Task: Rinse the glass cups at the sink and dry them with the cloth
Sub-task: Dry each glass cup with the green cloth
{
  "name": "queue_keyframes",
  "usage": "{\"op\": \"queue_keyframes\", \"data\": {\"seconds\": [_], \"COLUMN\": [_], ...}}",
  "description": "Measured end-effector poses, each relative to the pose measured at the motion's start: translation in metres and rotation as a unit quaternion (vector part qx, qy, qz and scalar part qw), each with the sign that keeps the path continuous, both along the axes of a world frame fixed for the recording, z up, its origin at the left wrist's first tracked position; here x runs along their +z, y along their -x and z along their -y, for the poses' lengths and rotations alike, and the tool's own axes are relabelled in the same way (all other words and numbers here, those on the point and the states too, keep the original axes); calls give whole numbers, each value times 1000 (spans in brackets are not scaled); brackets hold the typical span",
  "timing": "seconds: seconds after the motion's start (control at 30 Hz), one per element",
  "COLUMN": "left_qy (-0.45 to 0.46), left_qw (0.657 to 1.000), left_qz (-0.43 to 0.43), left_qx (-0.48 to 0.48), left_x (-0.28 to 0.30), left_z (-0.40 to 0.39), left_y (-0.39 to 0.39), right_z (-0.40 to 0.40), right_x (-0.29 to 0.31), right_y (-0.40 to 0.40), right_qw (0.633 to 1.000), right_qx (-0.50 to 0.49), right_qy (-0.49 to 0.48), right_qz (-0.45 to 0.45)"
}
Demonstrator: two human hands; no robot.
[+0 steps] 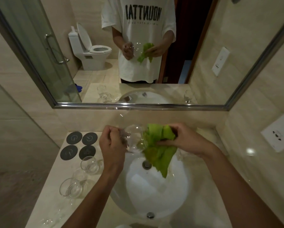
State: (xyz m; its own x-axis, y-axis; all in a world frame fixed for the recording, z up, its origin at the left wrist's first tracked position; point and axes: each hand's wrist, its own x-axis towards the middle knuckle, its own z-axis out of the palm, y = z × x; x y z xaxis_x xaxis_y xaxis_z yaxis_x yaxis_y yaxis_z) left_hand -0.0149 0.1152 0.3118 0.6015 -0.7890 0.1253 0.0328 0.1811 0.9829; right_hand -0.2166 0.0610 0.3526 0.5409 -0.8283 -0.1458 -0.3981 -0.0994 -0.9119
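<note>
Head view: the left hand grips a glass cup on its side above the back of the sink, its long axis running left to right with the mouth turned toward the right hand. That hand is clamped on the green cloth, which touches the cup's mouth end (how far inside is unclear). Likely the drying step; other cups wait on the left counter.

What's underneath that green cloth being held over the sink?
Below the green cloth lies the white round sink basin, its metal drain showing beside the cloth's hanging tip. The basin part directly beneath the cloth is covered, so anything there can't be seen.
</note>
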Motion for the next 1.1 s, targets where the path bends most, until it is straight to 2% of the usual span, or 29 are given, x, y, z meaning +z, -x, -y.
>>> {"op": "queue_keyframes", "data": {"seconds": [0.13, 0.23, 0.27, 0.33, 0.43, 0.63, 0.73, 0.77, 0.87, 0.9, 0.93, 1.0, 1.1], "left_qy": [-30, -40, -44, -53, -60, -65, -67, -58, -15, -5, 1, 16, 47], "left_qw": [996, 995, 994, 991, 991, 994, 995, 995, 991, 989, 989, 991, 989], "left_qz": [-74, -85, -96, -115, -105, -88, -66, -51, 8, 24, 32, 31, 61], "left_qx": [34, 36, 37, 44, 61, 12, -41, -59, -133, -144, -141, -128, -128], "left_x": [-6, -7, -7, -8, -7, -3, -1, 0, 7, 9, 10, 12, 12], "left_z": [8, 8, 9, 11, 13, 6, 5, 4, 1, 1, 2, 5, 6], "left_y": [-4, 3, 6, 9, 5, -6, -7, -9, -11, -11, -10, -10, -9], "right_z": [8, -8, -16, -37, -62, -39, -29, -28, -23, -19, -17, -16, -26], "right_x": [-6, -2, 0, 0, -13, -11, -2, 1, 3, 0, -3, -14, -31], "right_y": [13, -8, -19, -42, -61, -40, -32, -32, -33, -33, -34, -38, -51], "right_qw": [988, 975, 975, 985, 998, 999, 987, 980, 946, 944, 958, 994, 989], "right_qx": [-147, -223, -220, -150, -38, -3, -64, -79, -67, -55, -40, -31, -74], "right_qy": [49, 12, -11, -40, -4, 40, 141, 172, 232, 237, 215, 93, -65], "right_qz": [-18, 12, 36, 81, 56, -32, -39, -58, -215, -224, -187, -42, 111]}}
